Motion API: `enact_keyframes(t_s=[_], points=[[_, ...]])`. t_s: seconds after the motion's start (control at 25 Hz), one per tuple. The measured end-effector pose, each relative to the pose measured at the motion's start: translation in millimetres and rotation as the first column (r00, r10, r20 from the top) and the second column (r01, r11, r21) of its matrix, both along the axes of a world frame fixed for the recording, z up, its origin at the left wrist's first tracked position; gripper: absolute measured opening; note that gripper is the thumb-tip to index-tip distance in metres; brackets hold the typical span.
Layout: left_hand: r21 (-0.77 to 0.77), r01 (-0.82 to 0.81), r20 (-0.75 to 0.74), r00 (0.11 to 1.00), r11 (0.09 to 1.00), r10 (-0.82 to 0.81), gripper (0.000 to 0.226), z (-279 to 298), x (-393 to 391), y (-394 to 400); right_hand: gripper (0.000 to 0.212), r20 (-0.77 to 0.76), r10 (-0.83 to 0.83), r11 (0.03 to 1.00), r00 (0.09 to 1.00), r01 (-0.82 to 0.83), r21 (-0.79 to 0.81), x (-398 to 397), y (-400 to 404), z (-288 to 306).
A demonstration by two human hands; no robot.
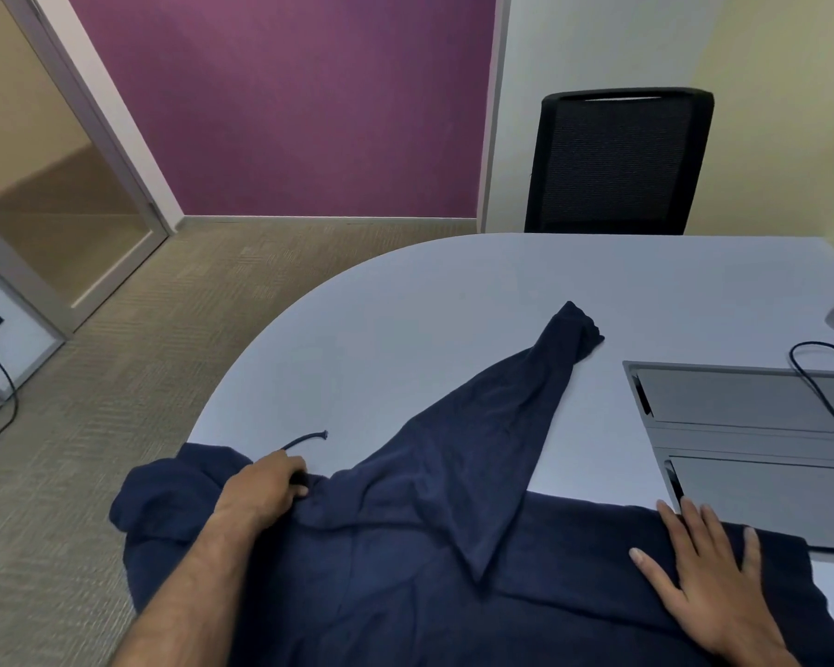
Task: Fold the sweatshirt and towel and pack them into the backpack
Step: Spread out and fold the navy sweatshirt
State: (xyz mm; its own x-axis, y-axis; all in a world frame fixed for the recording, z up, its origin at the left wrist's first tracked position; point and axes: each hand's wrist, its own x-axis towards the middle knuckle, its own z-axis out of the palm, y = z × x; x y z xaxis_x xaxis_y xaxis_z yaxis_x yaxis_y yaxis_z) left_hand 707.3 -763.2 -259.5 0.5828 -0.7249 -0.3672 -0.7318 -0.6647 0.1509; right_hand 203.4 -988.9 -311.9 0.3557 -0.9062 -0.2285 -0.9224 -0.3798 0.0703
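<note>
Sweatshirt (pixel 429 546) flat crosswise; sleeve (pixel 516 406) angles far-right; left hand (pixel 266 488) pinches neck fabric, nearer sleeve root; right hand (pixel 708 570) flat on hem

sweatshirt (pixel 453 546) | navy, hooded | flat on table, unfolded | one sleeve angled up-right

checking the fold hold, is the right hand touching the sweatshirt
Touching. The head view shows the right hand lying flat, fingers spread, on the navy sweatshirt.

A black chair (pixel 617 161) stands behind the table (pixel 405 300) with its grey cable box (pixel 742 426).
</note>
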Motion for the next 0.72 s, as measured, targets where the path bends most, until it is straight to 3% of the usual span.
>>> enact_keyframes(t_s=[0.12, 0.28, 0.36, 0.44, 0.52, 0.64, 0.72], points=[[-0.034, -0.152, 0.103, 0.982, 0.988, 0.155, 0.014, -2, -9, -1, 0.105, 0.006, -0.002, 1.000, 1.000, 0.002, -0.006, 0, 1, -1], [-0.065, -0.240, 0.053, 0.968, 0.969, 0.243, 0.017, 2, -16, -2, 0.103, 0.008, -0.010, 1.000, 1.000, 0.010, -0.002, 0, 0, 1], [0.009, -0.172, 0.116, 0.979, 0.985, 0.170, 0.013, 8, -17, -4, 0.100, 0.005, -0.011, 1.000, 1.000, 0.011, 0.017, 0, 0, 2], [0.070, -0.095, 0.191, 0.978, 0.993, 0.081, 0.026, 17, -16, -16, 0.095, 0.025, -0.010, 1.000, 1.000, 0.009, 0.024, 0, 1, 1], [-0.039, -0.033, 0.165, 0.985, 0.999, 0.039, 0.037, 29, -23, -41, 0.083, 0.082, -0.024, 0.999, 0.996, 0.026, -0.022, 4, -4, 2], [-0.296, 0.108, -0.005, 0.993, 0.949, -0.115, 0.020, 46, -68, -97, 0.046, 0.273, -0.006, 0.986, 0.962, 0.051, -0.160, 21, -27, 10], [-0.341, 0.239, -0.089, 0.955, 0.909, -0.284, 0.030, 51, -115, -134, 0.033, 0.442, -0.027, 0.992, 0.897, 0.078, -0.097, 46, -47, 19]])
